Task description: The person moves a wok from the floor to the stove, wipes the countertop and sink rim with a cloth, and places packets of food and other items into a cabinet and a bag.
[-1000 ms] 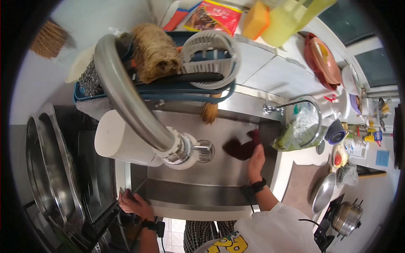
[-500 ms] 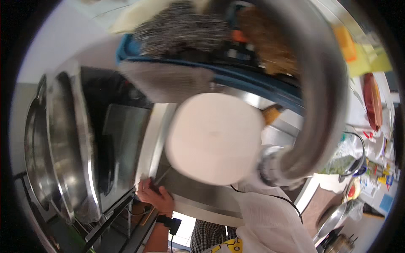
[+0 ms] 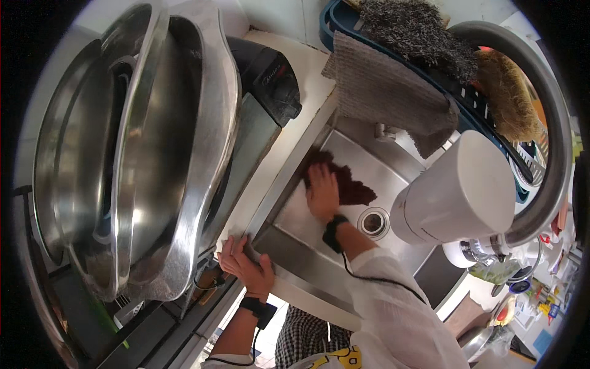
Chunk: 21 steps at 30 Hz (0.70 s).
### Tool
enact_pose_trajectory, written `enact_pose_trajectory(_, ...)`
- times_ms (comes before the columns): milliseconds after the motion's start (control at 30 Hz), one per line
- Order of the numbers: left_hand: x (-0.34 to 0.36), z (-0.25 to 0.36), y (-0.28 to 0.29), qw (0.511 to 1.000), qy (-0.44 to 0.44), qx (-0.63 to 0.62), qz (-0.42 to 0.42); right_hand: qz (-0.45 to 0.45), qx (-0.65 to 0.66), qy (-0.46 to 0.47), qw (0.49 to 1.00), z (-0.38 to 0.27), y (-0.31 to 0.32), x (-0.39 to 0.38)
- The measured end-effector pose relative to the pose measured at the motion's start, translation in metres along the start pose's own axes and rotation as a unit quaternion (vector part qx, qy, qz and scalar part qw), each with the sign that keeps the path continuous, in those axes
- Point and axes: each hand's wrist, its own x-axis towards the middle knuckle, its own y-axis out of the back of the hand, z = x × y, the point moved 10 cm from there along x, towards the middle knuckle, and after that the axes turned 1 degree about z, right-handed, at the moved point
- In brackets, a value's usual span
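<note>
My right hand (image 3: 323, 194) lies flat on a dark brown cloth (image 3: 355, 187) on the floor of a steel sink (image 3: 295, 218), its fingers stretched toward the far left wall. The cloth is rumpled and spreads to the right of the fingers, close to the round drain (image 3: 373, 222). At the near left corner, my left hand (image 3: 247, 265) rests on the counter edge by the sink rim, fingers spread and holding nothing. Dark bands with cables circle both wrists.
A white cylindrical fixture (image 3: 430, 190) on a thick curved grey pipe (image 3: 556, 154) overhangs the sink's right side. Behind hangs a grey cloth (image 3: 387, 86) from a blue rack (image 3: 332, 24) holding a steel-wool scrubber (image 3: 418, 37). Large steel pans (image 3: 166, 123) stand at left.
My view has shifted, bringing the sink's inside into sight. My right hand, hidden behind the white fixture before, now shows on the brown cloth. My left hand stays at the counter edge.
</note>
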Motion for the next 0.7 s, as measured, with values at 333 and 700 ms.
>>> enact_pose_trajectory(333, 0.001, 0.008, -0.003, 1.000, -0.018, 0.000, -0.006, -0.309, -0.011, 0.223, 0.925, 0.005, -0.014, -0.155)
enact_pose_trajectory(700, 0.001, 0.005, -0.009, 1.000, -0.023, -0.004, -0.003, 0.111, 0.867, -0.302, 0.380, -0.014, 0.060, 0.071)
